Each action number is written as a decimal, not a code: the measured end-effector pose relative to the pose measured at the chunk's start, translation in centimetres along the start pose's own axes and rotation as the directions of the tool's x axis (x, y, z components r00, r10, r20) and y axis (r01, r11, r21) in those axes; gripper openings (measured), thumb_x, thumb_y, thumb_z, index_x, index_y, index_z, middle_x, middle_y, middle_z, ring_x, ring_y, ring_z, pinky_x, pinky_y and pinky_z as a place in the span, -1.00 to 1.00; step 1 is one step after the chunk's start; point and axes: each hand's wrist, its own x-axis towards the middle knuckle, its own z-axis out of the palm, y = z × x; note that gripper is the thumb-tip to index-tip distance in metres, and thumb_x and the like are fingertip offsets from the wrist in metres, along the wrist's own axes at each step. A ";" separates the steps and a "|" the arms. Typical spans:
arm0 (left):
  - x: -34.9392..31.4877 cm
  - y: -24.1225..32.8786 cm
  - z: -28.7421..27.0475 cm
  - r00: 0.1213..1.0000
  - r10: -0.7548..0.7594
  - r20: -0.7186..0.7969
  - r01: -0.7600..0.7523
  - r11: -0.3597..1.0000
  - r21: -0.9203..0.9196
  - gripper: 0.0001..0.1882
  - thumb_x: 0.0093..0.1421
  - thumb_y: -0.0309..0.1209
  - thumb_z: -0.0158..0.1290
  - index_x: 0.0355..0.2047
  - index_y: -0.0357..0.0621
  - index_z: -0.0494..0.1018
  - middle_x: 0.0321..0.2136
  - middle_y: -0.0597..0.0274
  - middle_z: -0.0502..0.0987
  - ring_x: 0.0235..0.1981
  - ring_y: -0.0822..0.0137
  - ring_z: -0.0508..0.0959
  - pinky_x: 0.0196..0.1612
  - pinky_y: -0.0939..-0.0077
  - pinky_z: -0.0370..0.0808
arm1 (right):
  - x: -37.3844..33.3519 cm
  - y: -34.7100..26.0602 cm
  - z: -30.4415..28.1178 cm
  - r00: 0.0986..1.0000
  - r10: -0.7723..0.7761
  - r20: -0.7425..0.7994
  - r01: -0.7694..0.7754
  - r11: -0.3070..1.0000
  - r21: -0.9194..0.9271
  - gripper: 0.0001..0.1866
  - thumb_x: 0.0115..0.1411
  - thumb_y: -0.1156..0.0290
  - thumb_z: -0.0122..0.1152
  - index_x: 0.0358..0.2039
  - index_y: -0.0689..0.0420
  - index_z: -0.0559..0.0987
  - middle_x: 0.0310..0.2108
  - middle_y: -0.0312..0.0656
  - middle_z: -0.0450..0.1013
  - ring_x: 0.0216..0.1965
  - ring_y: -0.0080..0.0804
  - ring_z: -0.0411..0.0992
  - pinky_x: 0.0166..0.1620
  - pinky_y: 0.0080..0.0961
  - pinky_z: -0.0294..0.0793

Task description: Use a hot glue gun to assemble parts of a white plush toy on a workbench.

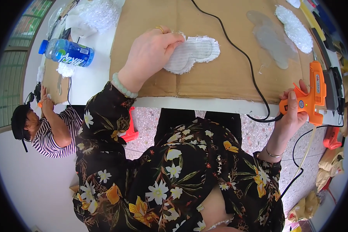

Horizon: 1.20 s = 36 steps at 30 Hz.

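Observation:
My left hand (152, 50) pinches the upper left edge of a white insole-shaped fabric pad (193, 52) with frayed edges and a stitched outline. The pad lies over the brown cardboard on the table, and part of it is hidden behind my fingers. At the table's right edge, my right hand (294, 106) is wrapped round the handle of an orange hot glue gun (317, 87). Its metal nozzle points away from me, and a pale glue stick (310, 145) trails from its rear end.
A black cable (241, 50) crosses the cardboard (150, 17). Dried glue (272, 40) and a fluffy white pad (295, 29) lie at the far right. A blue-capped bottle (71, 52) lies at left, near white fluff (100, 15). Another person (56, 129) works at the far left.

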 end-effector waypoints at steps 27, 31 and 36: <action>-7.3 3.4 -2.3 0.966 0.164 -0.198 -0.163 0.986 0.022 -0.77 -0.09 -0.51 0.18 -0.37 -0.21 0.44 -0.41 0.15 0.52 -0.34 0.14 0.54 -0.27 0.34 0.49 | -0.2 -4.1 3.1 0.911 0.035 0.412 -0.050 0.998 0.026 -0.47 0.03 0.44 0.16 0.02 0.37 0.35 -0.26 -0.05 0.45 -0.43 -0.49 0.40 -0.27 -0.54 0.38; -8.3 2.3 -3.2 0.974 0.028 -0.225 -0.031 0.999 -0.009 -0.76 -0.10 -0.52 0.18 -0.37 -0.21 0.43 -0.40 0.15 0.52 -0.34 0.13 0.54 -0.28 0.33 0.49 | -1.0 -4.1 5.5 0.869 0.108 0.483 -0.120 0.993 -0.007 -0.50 0.05 0.47 0.17 0.02 0.34 0.36 -0.27 -0.08 0.47 -0.41 -0.49 0.42 -0.28 -0.57 0.41; -8.4 4.1 -2.8 0.985 0.108 -0.134 -0.118 0.991 -0.069 -0.72 -0.10 -0.51 0.20 -0.31 -0.22 0.46 -0.35 0.12 0.53 -0.24 0.08 0.54 -0.20 0.29 0.47 | -1.4 -4.1 8.3 0.812 0.084 0.577 -0.153 0.986 0.072 -0.55 0.07 0.57 0.16 0.02 0.26 0.38 -0.25 -0.14 0.47 -0.34 -0.51 0.44 -0.28 -0.58 0.46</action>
